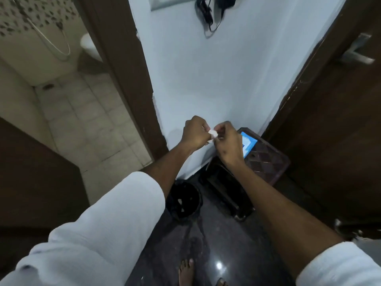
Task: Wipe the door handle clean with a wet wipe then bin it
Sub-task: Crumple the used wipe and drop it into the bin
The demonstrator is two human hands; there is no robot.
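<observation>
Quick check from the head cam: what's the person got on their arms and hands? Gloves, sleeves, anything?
No gloves: both the left hand and right hand are bare. Each arm wears a white sleeve pushed up, forearms uncovered. No watch or rings visible.

Wet wipe (212,134) between both hands

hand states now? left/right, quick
Left hand: closed, pinching the white wipe.
Right hand: closed, pinching the same wipe's other side.
</observation>
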